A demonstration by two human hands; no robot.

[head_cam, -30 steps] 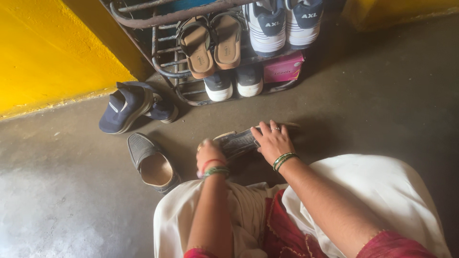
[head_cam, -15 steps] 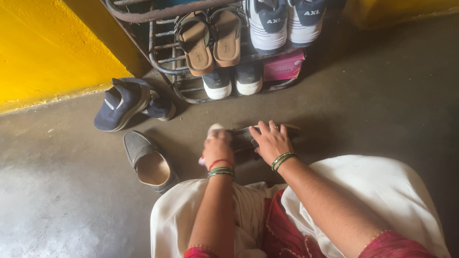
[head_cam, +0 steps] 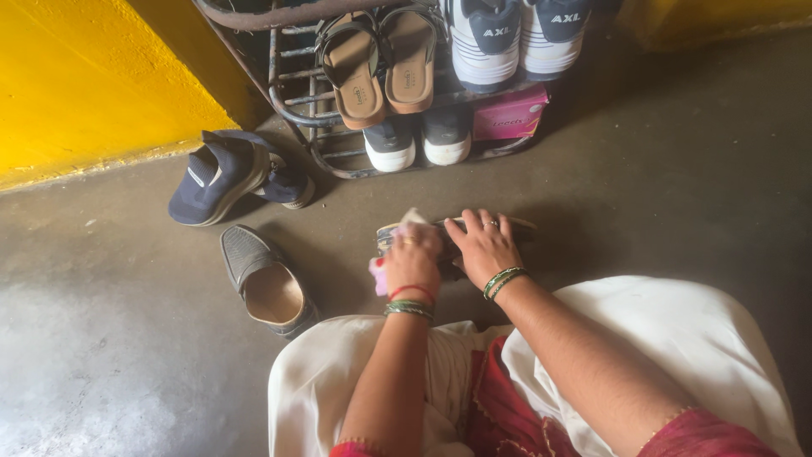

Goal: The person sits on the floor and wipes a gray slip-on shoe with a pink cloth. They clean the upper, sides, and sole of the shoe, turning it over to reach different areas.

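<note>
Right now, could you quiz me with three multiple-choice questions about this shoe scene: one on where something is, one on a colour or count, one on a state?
1. Where does the grey slip-on shoe lie?
A. on the floor, left of the hands
B. on the rack's top shelf
C. on the white cloth of the lap

2. What colour is the small box on the metal shoe rack?
A. green
B. pink
C. black

3. What is the left hand doing?
A. resting open on the floor
B. gripping a rack bar
C. closed on a pale cloth against the shoe under the hands

Answers: 1 A, it sits on bare concrete beside the dark blue sneaker. 2 B, it is pink beside the white-toed shoes. 3 C, cloth pokes out around the fingers while the right hand presses flat on that shoe.
</note>
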